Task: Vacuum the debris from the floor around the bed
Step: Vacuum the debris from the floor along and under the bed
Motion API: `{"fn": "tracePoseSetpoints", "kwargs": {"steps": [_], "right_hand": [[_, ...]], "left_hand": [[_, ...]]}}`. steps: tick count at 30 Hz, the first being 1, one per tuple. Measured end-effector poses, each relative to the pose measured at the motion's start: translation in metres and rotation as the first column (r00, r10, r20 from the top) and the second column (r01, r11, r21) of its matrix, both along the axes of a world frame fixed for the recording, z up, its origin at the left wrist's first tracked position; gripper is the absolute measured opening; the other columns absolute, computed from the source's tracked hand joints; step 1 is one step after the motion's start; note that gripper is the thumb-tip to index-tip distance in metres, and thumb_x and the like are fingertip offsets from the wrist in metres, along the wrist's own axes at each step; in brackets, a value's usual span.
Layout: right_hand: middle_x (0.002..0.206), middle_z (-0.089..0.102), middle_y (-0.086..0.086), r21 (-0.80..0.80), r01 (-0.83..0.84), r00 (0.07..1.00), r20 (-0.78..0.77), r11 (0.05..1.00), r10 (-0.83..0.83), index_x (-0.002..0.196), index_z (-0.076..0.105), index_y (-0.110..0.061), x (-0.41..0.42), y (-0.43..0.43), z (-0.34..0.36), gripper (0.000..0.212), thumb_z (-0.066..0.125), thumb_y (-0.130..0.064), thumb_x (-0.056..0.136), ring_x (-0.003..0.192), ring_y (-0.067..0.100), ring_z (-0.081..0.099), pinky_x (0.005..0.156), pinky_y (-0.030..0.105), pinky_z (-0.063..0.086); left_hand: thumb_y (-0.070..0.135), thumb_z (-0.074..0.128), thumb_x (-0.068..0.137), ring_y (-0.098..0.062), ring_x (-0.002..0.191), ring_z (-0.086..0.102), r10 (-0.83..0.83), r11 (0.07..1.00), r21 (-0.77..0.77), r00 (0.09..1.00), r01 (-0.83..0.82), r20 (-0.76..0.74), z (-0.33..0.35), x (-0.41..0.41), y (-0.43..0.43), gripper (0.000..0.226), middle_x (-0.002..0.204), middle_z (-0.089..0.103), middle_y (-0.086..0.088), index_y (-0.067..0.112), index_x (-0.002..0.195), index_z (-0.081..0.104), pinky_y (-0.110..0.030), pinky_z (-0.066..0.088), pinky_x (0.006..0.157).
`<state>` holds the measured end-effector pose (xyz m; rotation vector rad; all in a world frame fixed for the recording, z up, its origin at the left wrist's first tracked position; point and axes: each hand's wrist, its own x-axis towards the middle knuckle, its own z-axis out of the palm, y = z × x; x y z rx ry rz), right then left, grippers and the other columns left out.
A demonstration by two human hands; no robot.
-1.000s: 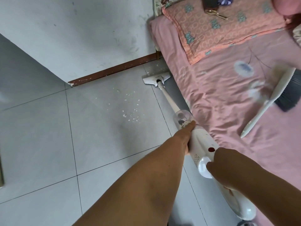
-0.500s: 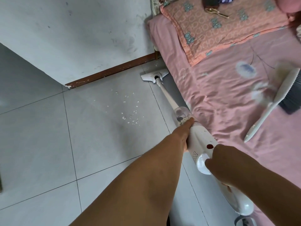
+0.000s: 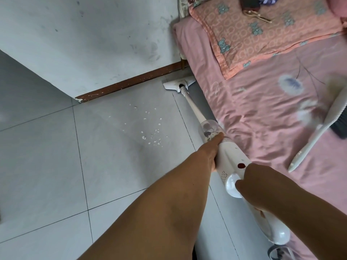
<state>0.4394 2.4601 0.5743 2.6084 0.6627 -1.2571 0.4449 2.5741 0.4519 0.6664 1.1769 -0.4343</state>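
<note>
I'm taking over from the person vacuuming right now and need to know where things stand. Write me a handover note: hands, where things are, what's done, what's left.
Hands: the left hand grips the vacuum on its body, just behind the dust cup. The right hand grips the rear handle.
Position: the floor head sits in the corner where the baseboard meets the bed. The wand runs along the bed's edge.
Done: the dust cup already holds some bits.
Left: the white debris lies scattered on the tile left of the wand. Bring the head over it.
</note>
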Motion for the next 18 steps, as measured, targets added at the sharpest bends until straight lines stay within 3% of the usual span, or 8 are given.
{"fn": "tracePoseSetpoints", "kwargs": {"steps": [3, 8, 15, 18], "right_hand": [[0.059, 0.044, 0.006, 0.028, 0.101, 0.995, 0.025, 0.995, -0.101, 0.06, 0.037, -0.018, 0.007, 0.003, -0.002, 0.028, 0.046, -0.024, 0.086, 0.048, 0.011, 0.04, 0.045, 0.022, 0.037], [0.058, 0.043, 0.007, 0.009, 0.096, 0.995, 0.02, 0.995, -0.096, 0.058, 0.031, -0.02, 0.014, 0.013, -0.002, 0.032, 0.047, -0.024, 0.086, 0.048, 0.011, 0.039, 0.045, 0.022, 0.037], [0.058, 0.045, 0.01, 0.021, 0.079, 0.997, 0.022, 0.997, -0.079, 0.058, 0.038, -0.017, 0.024, 0.021, -0.004, 0.031, 0.048, -0.023, 0.087, 0.049, 0.012, 0.041, 0.047, 0.024, 0.039], [0.058, 0.044, 0.01, 0.02, 0.052, 0.998, 0.032, 0.998, -0.053, 0.058, 0.038, -0.018, 0.025, 0.025, -0.003, 0.031, 0.047, -0.024, 0.087, 0.049, 0.012, 0.041, 0.047, 0.024, 0.039]], "left_hand": [[0.052, 0.078, 0.081, -0.03, 0.108, 0.068, 0.0, 1.0, 0.0, 1.0, 0.0, -0.002, -0.002, 0.004, 0.006, 0.048, 0.117, 0.072, -0.013, 0.015, 0.107, 0.062, -0.046, 0.051, 0.102], [0.052, 0.079, 0.08, -0.029, 0.105, 0.069, 0.009, 1.0, -0.003, 1.0, -0.009, -0.001, -0.004, 0.009, 0.013, 0.043, 0.107, 0.073, -0.011, 0.016, 0.096, 0.063, -0.045, 0.053, 0.101], [0.053, 0.078, 0.081, -0.031, 0.11, 0.067, 0.008, 1.0, 0.022, 1.0, -0.008, 0.0, -0.005, 0.017, 0.021, 0.057, 0.119, 0.071, -0.013, 0.014, 0.12, 0.061, -0.048, 0.05, 0.104], [0.054, 0.077, 0.081, -0.03, 0.106, 0.068, 0.001, 1.0, 0.028, 1.0, -0.001, 0.006, -0.005, 0.02, 0.025, 0.059, 0.117, 0.071, -0.013, 0.014, 0.121, 0.061, -0.046, 0.052, 0.101]]}}
